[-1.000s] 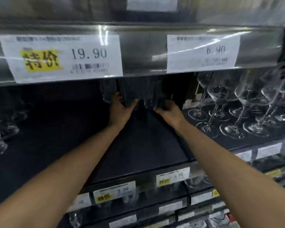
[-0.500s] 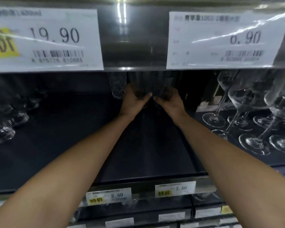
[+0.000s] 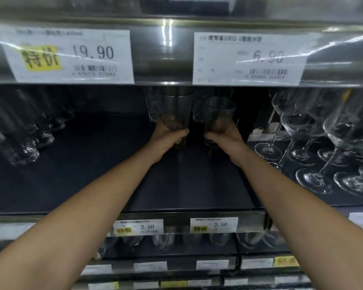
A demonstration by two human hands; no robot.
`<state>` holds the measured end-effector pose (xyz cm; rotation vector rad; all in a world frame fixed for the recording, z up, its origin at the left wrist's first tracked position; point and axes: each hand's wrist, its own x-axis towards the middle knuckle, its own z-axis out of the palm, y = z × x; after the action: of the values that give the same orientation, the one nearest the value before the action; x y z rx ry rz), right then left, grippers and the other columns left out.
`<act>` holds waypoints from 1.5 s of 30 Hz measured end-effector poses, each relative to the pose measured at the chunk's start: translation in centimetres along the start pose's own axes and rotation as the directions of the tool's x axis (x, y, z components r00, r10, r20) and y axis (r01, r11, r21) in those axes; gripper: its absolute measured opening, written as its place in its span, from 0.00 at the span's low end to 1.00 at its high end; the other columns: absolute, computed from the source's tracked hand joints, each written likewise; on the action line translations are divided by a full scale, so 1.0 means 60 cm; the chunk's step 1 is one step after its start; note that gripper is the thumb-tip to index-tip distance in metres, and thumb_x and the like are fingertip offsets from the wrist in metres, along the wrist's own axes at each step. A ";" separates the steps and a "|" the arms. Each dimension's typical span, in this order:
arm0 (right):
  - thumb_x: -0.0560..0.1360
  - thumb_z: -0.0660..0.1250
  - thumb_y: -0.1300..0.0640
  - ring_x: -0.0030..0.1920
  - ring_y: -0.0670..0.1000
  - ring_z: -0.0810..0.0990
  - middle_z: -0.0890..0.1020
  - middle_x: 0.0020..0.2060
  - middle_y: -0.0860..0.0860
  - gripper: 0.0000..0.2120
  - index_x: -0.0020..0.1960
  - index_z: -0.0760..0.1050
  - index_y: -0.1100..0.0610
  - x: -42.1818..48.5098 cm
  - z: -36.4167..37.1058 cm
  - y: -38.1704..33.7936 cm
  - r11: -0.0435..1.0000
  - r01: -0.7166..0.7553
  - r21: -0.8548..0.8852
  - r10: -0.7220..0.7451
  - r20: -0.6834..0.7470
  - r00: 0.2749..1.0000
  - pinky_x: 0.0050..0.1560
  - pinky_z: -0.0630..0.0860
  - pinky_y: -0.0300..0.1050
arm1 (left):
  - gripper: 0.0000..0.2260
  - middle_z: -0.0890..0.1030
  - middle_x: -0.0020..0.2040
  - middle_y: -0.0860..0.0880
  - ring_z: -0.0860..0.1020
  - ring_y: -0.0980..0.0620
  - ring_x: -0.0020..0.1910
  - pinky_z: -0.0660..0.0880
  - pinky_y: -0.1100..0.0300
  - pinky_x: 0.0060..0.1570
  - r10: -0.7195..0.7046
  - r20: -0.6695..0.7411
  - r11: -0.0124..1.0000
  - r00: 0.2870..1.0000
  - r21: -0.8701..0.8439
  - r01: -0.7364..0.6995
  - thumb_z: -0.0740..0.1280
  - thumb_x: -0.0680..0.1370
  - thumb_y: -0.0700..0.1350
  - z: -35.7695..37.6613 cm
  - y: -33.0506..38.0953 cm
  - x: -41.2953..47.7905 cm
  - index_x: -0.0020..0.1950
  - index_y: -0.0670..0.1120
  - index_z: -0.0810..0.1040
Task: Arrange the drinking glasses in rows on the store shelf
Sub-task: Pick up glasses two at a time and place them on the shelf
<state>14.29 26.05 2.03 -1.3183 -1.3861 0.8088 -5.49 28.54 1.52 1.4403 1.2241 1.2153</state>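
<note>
While both arms reach straight in over the front edge, the dark shelf (image 3: 176,185) carries glassware in three groups; tumblers (image 3: 29,143) stand in a blurred file along its left side; wine glasses (image 3: 302,126) crowd its right side on their feet, stems upright; a few more tumblers (image 3: 152,105) sit at the back in the middle, partly hidden by the rail above.

Between those groups, well back on the shelf, two clear glasses stand upright side by side with a narrow gap between them; the left glass (image 3: 177,105) is held low down by the left hand (image 3: 168,138), fingers wrapped round its base and thumb across the front; the right glass (image 3: 219,114) is held the same way by the right hand (image 3: 225,137), thumb pointing inward; the two thumbs nearly meet. Whether the bases touch the shelf or hang just above it cannot be told. Both forearms are bare and stretched long, converging toward the glasses.

On the rail above hang a 19.90 tag (image 3: 71,55) and a 6.90 tag (image 3: 249,59); the rail below bears two 2.50 tags (image 3: 138,227), with small glasses (image 3: 161,240) dimly seen beneath it.
</note>
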 end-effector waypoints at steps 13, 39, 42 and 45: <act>0.56 0.81 0.54 0.51 0.51 0.80 0.81 0.50 0.51 0.30 0.56 0.75 0.53 -0.134 -0.009 -0.046 0.957 -0.252 0.146 0.191 0.338 0.921 0.48 0.74 0.44 | 0.32 0.84 0.51 0.44 0.83 0.51 0.48 0.80 0.53 0.48 -0.008 -0.113 0.999 0.994 -0.047 0.003 0.81 0.62 0.43 -0.046 0.046 -0.219 0.63 0.45 0.72; 0.57 0.77 0.42 0.30 0.56 0.79 0.83 0.41 0.59 0.36 0.58 0.77 0.61 -0.488 0.301 -0.259 0.768 -0.474 0.431 -0.077 0.796 0.600 0.29 0.76 0.47 | 0.36 0.85 0.49 0.39 0.84 0.41 0.39 0.80 0.52 0.39 -0.072 -0.790 0.941 0.609 -0.257 -0.222 0.77 0.61 0.55 -0.303 0.119 -0.716 0.67 0.49 0.74; 0.50 0.80 0.36 0.31 0.56 0.81 0.85 0.44 0.58 0.47 0.63 0.74 0.59 -0.526 0.360 -0.279 0.773 -0.501 0.388 -0.051 0.826 0.561 0.31 0.77 0.48 | 0.36 0.85 0.43 0.39 0.83 0.39 0.35 0.80 0.48 0.40 -0.089 -0.811 0.924 0.578 -0.284 -0.256 0.77 0.61 0.52 -0.359 0.111 -0.750 0.67 0.48 0.72; 0.47 0.82 0.35 0.30 0.55 0.79 0.84 0.43 0.57 0.52 0.64 0.74 0.57 -0.560 0.423 -0.306 0.739 -0.548 0.391 -0.061 0.850 0.524 0.32 0.76 0.48 | 0.41 0.85 0.45 0.39 0.83 0.39 0.35 0.79 0.44 0.43 -0.109 -0.824 0.927 0.556 -0.286 -0.242 0.78 0.60 0.53 -0.423 0.102 -0.784 0.70 0.46 0.69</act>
<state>-18.93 -5.45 5.45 -0.5563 -1.3679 2.1271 -31.64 -18.33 4.82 0.5695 1.4103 2.2006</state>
